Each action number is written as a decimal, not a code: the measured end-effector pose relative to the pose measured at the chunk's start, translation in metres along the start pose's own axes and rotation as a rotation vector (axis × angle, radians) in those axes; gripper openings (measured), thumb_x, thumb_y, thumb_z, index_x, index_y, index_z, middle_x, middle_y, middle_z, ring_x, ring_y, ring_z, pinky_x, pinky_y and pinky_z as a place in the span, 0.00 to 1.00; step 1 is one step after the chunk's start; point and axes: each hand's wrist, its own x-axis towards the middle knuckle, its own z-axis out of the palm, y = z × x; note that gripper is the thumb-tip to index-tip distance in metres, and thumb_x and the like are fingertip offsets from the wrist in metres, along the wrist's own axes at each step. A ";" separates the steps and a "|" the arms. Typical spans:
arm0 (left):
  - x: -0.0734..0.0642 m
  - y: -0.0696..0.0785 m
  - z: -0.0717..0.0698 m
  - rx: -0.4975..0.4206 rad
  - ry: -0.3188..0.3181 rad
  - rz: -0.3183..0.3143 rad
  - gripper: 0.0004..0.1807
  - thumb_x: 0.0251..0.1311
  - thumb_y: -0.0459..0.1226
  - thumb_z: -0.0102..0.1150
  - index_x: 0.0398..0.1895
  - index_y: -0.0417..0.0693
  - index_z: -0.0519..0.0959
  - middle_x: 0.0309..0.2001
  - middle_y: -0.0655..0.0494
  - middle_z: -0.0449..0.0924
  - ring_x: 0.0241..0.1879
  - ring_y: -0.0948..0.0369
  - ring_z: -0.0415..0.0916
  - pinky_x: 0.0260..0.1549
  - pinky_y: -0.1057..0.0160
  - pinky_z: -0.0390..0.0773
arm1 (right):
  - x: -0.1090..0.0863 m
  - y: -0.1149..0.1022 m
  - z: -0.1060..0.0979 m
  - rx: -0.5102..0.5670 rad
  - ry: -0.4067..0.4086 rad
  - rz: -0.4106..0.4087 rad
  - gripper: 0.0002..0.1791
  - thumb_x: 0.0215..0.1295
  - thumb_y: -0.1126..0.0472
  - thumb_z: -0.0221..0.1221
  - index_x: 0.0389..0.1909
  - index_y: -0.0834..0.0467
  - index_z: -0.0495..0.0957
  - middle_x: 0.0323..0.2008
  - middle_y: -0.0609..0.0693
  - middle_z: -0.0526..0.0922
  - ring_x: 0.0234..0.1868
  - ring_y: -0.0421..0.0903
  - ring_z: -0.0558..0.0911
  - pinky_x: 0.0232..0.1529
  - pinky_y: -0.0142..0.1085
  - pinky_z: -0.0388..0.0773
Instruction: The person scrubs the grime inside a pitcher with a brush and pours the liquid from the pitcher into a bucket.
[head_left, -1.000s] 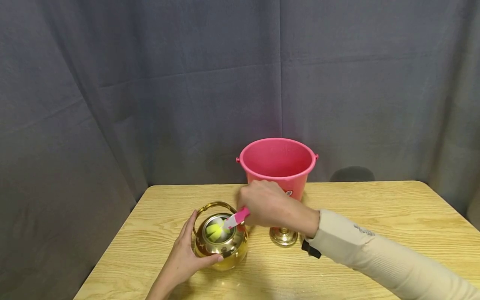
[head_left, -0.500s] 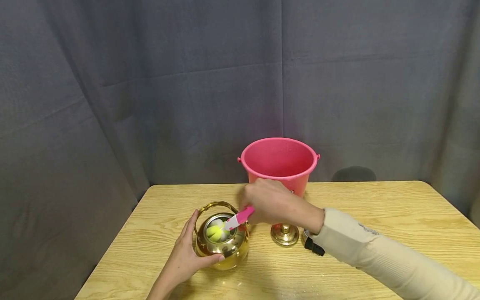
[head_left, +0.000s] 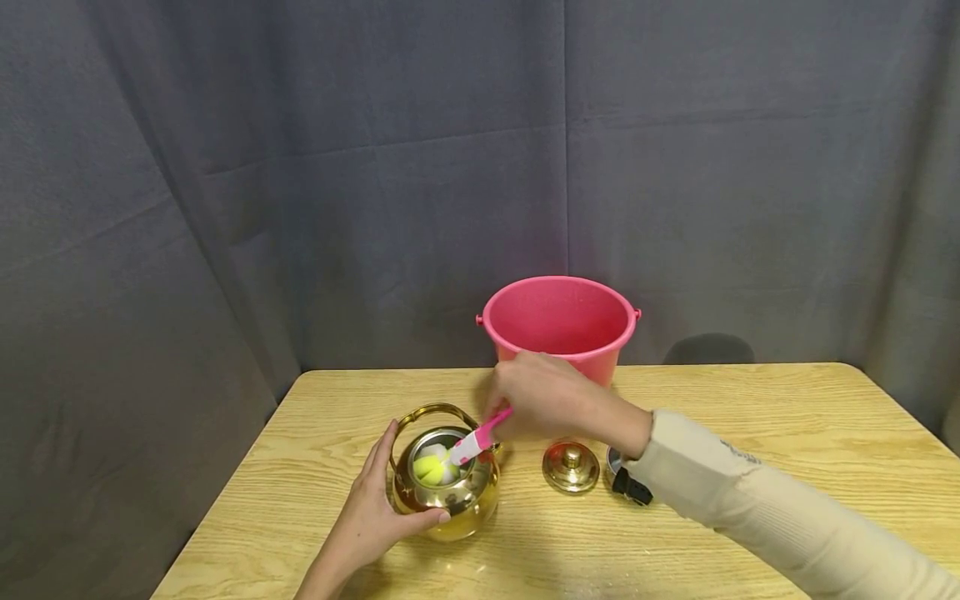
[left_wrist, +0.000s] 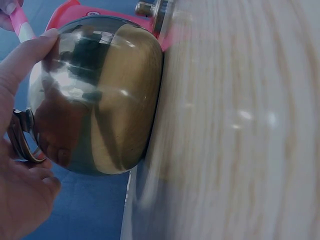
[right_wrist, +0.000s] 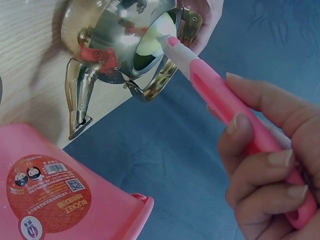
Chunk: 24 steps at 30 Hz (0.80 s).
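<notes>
A shiny gold teapot [head_left: 450, 500] stands lidless on the table, its hoop handle raised. My left hand [head_left: 371, 508] holds it from the left, thumb on the near side of the body and fingers by the handle. My right hand [right_wrist: 270, 185] grips the pink handle of a sponge brush [right_wrist: 225, 97]. The yellow-and-white sponge head [head_left: 435, 467] sits in the pot's round mouth, with its lower part hidden inside. In the right wrist view, the spout [right_wrist: 80, 92] points toward the bucket. The gold lid [head_left: 571, 468] lies knob up to the right of the pot.
A pink bucket [head_left: 558, 358] stands at the back, behind my right hand. Beside the lid lies a round item with a black strap or handle [head_left: 630, 487], partly covered by my right sleeve. The wooden table [head_left: 750, 417] ends against a grey curtain [head_left: 420, 192].
My right hand has shifted slightly up and right, tilting the brush while its head stays in the teapot's mouth. More of the lid and the black-strapped item shows. My left hand stays put.
</notes>
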 end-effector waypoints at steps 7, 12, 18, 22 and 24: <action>-0.001 0.000 -0.001 0.008 0.006 0.008 0.69 0.35 0.60 0.77 0.78 0.60 0.43 0.75 0.44 0.47 0.70 0.40 0.49 0.59 0.33 0.58 | 0.002 0.002 -0.004 0.023 -0.046 -0.005 0.09 0.49 0.65 0.69 0.22 0.45 0.87 0.19 0.32 0.75 0.20 0.36 0.71 0.20 0.28 0.68; -0.002 0.000 -0.002 0.006 0.001 -0.002 0.69 0.34 0.61 0.77 0.78 0.62 0.42 0.75 0.44 0.46 0.70 0.40 0.48 0.59 0.33 0.58 | 0.004 0.004 -0.007 0.033 -0.088 0.005 0.09 0.48 0.64 0.69 0.24 0.45 0.89 0.18 0.30 0.76 0.21 0.35 0.73 0.21 0.29 0.70; -0.003 0.000 -0.003 0.004 -0.008 -0.010 0.69 0.35 0.61 0.77 0.78 0.63 0.41 0.75 0.44 0.45 0.70 0.39 0.48 0.59 0.32 0.58 | 0.011 0.004 -0.013 0.037 -0.159 0.072 0.05 0.50 0.58 0.73 0.28 0.44 0.90 0.18 0.29 0.79 0.27 0.37 0.76 0.28 0.31 0.75; -0.004 0.000 -0.004 0.012 -0.009 -0.014 0.69 0.36 0.61 0.77 0.78 0.62 0.41 0.75 0.44 0.45 0.70 0.39 0.48 0.59 0.32 0.58 | 0.019 0.005 -0.017 0.035 -0.202 0.055 0.03 0.51 0.56 0.74 0.27 0.45 0.90 0.17 0.30 0.79 0.25 0.37 0.76 0.25 0.30 0.73; -0.004 0.000 -0.004 0.013 -0.009 -0.012 0.69 0.36 0.61 0.77 0.78 0.61 0.42 0.75 0.43 0.45 0.70 0.39 0.48 0.59 0.32 0.57 | 0.023 0.005 -0.019 0.037 -0.226 0.042 0.02 0.51 0.57 0.73 0.26 0.46 0.89 0.16 0.32 0.79 0.24 0.37 0.76 0.24 0.29 0.72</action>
